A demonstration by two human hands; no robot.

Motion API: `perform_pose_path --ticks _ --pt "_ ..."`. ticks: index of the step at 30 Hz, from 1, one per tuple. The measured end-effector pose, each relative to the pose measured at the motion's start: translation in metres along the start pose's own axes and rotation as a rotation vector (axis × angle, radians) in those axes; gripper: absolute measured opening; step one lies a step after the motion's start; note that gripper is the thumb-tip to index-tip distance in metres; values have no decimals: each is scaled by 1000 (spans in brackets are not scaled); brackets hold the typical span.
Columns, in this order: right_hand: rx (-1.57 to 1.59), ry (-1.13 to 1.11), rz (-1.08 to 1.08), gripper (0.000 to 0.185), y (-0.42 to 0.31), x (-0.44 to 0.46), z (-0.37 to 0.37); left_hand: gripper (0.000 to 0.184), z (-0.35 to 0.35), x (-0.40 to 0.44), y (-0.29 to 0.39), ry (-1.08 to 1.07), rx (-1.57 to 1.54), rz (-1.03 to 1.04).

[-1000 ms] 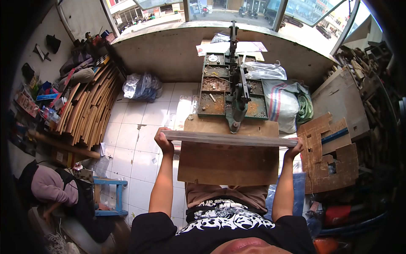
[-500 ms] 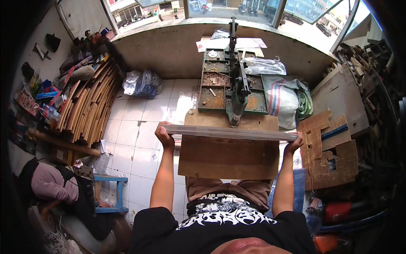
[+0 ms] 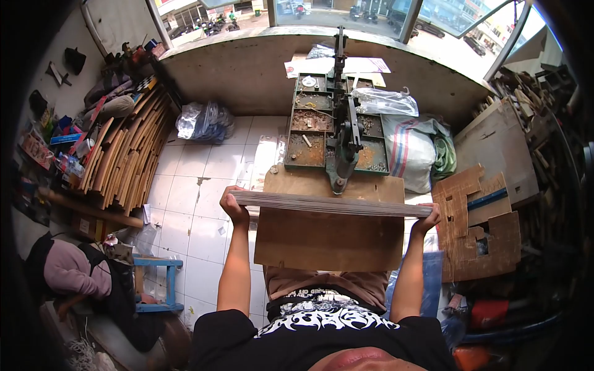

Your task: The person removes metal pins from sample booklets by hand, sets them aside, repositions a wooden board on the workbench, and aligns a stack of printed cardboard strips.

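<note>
A long stack of thin grey-brown sheets (image 3: 331,203) is seen edge-on, held level across in front of my body. My left hand (image 3: 234,206) is closed round its left end, and my right hand (image 3: 428,217) grips the right end. Below and behind the stack lies a brown board worktop (image 3: 328,241). Just beyond the stack stands a dark green hand press (image 3: 344,157) with a tall upright post, its foot near the stack's middle. I cannot make out whether the stack touches the worktop.
Green compartment trays (image 3: 306,150) with small metal bits flank the press. A white woven sack (image 3: 408,148) and cut brown boards (image 3: 455,216) are on the right. Many wooden boards (image 3: 124,161) lean at left. Beside a blue stool frame (image 3: 159,307) sits another person (image 3: 80,272), bent over.
The whole view has shifted slightly, so the press and worktop appear a little lower and further left. Both hands keep their hold on the stack, whose right end sits slightly lower in view.
</note>
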State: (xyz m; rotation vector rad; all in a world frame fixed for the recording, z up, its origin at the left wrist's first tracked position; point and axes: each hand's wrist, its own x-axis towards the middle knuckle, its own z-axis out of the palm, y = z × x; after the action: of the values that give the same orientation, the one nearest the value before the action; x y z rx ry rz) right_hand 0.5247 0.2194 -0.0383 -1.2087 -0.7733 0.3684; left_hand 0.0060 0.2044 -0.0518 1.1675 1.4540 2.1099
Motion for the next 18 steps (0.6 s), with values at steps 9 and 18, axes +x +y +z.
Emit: perform_pose_path --ticks 9,18 --pt "-39 -14 -23 43 3 3 2 58 2 0 3 -2 -6 -31" --pt "-87 19 -32 39 13 4 1 57 3 0 -3 15 -22 -70"
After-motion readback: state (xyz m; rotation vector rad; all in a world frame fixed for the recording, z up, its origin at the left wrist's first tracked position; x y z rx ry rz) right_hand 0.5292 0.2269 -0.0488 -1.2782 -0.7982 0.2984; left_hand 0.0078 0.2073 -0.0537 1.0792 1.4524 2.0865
